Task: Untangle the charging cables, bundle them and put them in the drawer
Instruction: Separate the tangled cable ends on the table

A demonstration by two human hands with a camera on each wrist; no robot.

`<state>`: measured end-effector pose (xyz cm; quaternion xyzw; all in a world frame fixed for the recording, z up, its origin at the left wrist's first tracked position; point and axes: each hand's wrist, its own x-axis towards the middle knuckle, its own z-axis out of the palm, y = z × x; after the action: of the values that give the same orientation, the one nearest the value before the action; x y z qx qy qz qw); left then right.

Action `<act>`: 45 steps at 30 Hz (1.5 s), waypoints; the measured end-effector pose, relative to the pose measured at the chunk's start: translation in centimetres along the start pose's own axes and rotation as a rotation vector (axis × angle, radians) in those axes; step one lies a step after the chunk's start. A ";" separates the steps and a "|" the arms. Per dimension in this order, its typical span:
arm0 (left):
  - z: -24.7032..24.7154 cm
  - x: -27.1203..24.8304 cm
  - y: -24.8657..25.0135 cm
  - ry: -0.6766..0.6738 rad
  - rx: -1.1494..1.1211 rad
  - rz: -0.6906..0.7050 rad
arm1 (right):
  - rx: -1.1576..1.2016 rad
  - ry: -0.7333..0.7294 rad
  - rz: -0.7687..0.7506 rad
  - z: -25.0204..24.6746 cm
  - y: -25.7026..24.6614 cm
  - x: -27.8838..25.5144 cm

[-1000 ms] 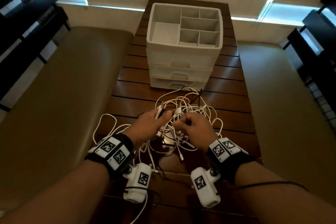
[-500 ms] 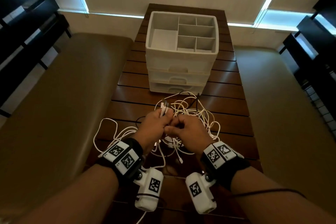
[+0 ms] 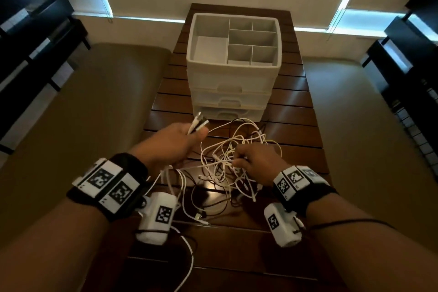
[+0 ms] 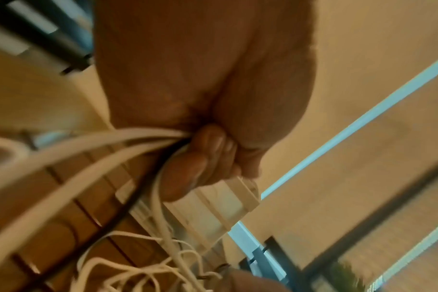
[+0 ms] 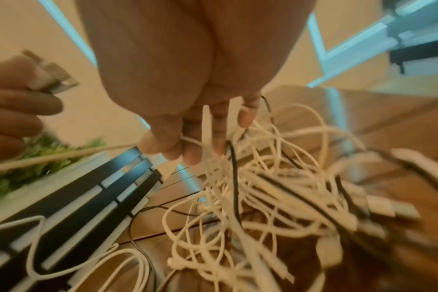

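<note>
A tangle of white and black charging cables [image 3: 227, 163] lies on the slatted wooden table [image 3: 294, 123], lifted partly off it. My left hand [image 3: 187, 136] grips several cable ends, whose plugs [image 3: 198, 123] stick out past the fingers toward the drawer unit; the same fist [image 4: 203, 158] shows in the left wrist view with white strands running out of it. My right hand [image 3: 244, 161] pinches strands in the tangle's middle, where fingertips [image 5: 190, 156] clamp a white cable [image 5: 250, 197]. The white drawer unit [image 3: 233, 92] stands behind the cables, its three drawers closed.
The unit's top is an open divided tray [image 3: 206, 28] with several compartments. Tan cushioned benches [image 3: 99, 106] flank the narrow table on both sides. Dark shelving [image 3: 30, 38] stands at left and right. Loose cable loops [image 3: 187, 216] trail toward the near table edge.
My hands, close together before, have pulled apart. The left hand has lifted up and to the left with the plug ends, drawing strands out of the tangle held by the right.
</note>
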<state>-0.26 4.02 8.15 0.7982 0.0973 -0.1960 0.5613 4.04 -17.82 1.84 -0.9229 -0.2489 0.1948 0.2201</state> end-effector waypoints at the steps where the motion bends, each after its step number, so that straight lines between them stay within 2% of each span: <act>1: -0.2 -0.1 0.0 -0.006 0.192 0.021 | -0.073 -0.014 -0.001 -0.2 -0.2 0.3; 2: -0.2 -0.2 0.0 0.008 0.292 0.054 | -0.087 -0.011 -0.006 -0.2 -0.4 0.5; 3: -0.1 -0.2 -0.1 0.031 0.296 0.081 | -0.049 0.003 -0.011 -0.4 -0.7 0.5; 6: 1.6 -0.3 -0.2 0.057 0.146 0.143 | 0.117 0.046 -0.051 -1.2 -1.8 0.5; 9: 3.8 -0.1 -0.8 0.062 0.154 0.168 | 0.261 0.095 -0.104 -2.0 -3.0 0.6; 12: 4.6 0.3 -0.8 0.085 0.098 0.163 | 0.508 0.139 -0.085 -2.3 -2.8 0.7; 14: 4.3 0.4 -0.4 0.134 0.000 0.139 | 0.571 0.078 -0.036 -2.1 -2.0 0.3; 17: 2.8 0.3 0.8 0.252 -0.095 0.028 | 0.516 -0.059 0.076 -0.8 0.2 -0.3; 19: 1.1 0.2 1.3 0.252 0.072 -0.041 | 0.479 -0.047 0.116 -0.1 1.2 -0.7; 22: -0.4 -0.3 1.0 0.193 0.566 -0.154 | 0.458 0.074 0.125 -0.5 0.8 -0.8; 23: -0.6 -0.5 0.9 0.220 0.664 -0.155 | 0.427 0.091 0.107 -0.8 0.3 -0.7; 25: -0.2 -0.8 1.2 0.334 0.772 -0.055 | 0.307 0.074 0.039 -1.5 -1.1 -0.4; 27: 0.9 -1.0 1.8 0.404 0.805 0.097 | 0.251 0.030 -0.023 -1.9 -2.5 -0.2; 29: 2.1 -0.9 2.3 0.346 0.786 0.177 | 0.330 -0.002 -0.071 -2.3 -3.4 0.1; 31: 3.0 -0.6 2.4 0.220 0.755 0.146 | 0.397 0.033 -0.122 -2.6 -3.8 0.5; 33: 3.0 -0.3 2.1 0.156 0.699 0.105 | 0.432 0.059 -0.142 -2.5 -3.4 0.8; 35: 2.4 -0.3 2.3 0.198 0.711 0.120 | 0.442 0.039 -0.104 -2.0 -2.5 0.9; 38: 0.0 -0.4 2.8 0.388 0.716 0.136 | 0.438 0.003 0.030 -0.9 0.0 0.6; 40: -1.7 -0.5 2.7 0.472 0.798 0.124 | 0.475 0.022 0.099 -0.4 1.5 0.3; 43: -1.4 -0.5 2.1 0.491 0.901 0.109 | 0.472 0.056 0.099 -0.2 1.4 0.6; 45: 0.6 -0.1 1.8 0.438 0.849 0.164 | 0.470 0.041 0.052 -0.6 0.1 1.1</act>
<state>0.17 2.85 9.58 0.9842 0.0613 -0.0008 0.1661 5.22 -17.53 1.97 -0.8560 -0.1685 0.2343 0.4289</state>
